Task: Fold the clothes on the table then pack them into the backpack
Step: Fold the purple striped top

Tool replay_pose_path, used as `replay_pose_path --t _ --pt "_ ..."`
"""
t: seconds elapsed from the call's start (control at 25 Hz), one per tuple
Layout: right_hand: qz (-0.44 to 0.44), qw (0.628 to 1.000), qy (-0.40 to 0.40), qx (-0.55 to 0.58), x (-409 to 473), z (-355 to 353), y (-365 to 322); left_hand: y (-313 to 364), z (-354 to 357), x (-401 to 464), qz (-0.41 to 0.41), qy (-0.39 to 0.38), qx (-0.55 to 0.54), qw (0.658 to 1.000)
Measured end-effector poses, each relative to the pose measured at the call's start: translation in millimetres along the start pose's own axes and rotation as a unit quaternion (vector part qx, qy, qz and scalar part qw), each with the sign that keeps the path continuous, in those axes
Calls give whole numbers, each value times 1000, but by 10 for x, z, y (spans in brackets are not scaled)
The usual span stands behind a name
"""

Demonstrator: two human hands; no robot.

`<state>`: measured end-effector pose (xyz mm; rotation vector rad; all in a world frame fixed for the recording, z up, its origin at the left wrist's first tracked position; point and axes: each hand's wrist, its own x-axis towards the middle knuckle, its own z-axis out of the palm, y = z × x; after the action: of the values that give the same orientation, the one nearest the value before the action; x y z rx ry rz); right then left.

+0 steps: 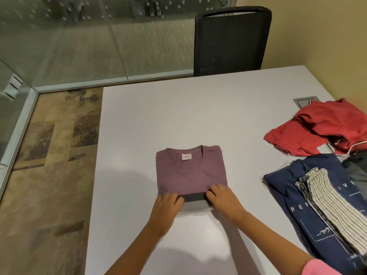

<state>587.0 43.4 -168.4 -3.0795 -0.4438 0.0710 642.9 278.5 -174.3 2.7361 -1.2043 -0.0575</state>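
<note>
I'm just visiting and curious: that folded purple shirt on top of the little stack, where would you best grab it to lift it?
Probably by its near edge, from the person's side. The purple shirt lies flat, folded square, on darker folded clothes. Both the left hand and the right hand already rest at that edge, near its corners, so two-handed lifting should keep the fold.

Your left hand [168,201] and right hand [220,197] cover the near edge of the purple shirt [190,171], so you cannot tell how the fingers grip the stack beneath it. The label [186,157] print is too small to read. At the table's [158,116] right edge, the red garment [321,130], navy shirt [294,197] and striped cloth [333,207] run out of frame. A grey garment [356,171] shows only partly.
</note>
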Motion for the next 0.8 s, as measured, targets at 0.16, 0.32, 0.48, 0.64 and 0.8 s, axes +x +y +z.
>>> replay_pose_path --t 0.16,0.32,0.48,0.64,0.8 --pt "75 994 -16 82 -304 98 10 161 100 -318 -134 13 -84 987" --pt "275 914 -1 299 -395 64 33 198 47 -374 -317 101 -258 907" --pt "467 762 6 450 -248 -24 115 147 -114 -79 -481 32 -402 779" --pt "497 669 -76 547 -173 -92 199 145 -116 26 -492 -66 -406 768" --pt "504 702 -45 501 -413 -109 321 346 -13 -23 -439 -97 -375 811"
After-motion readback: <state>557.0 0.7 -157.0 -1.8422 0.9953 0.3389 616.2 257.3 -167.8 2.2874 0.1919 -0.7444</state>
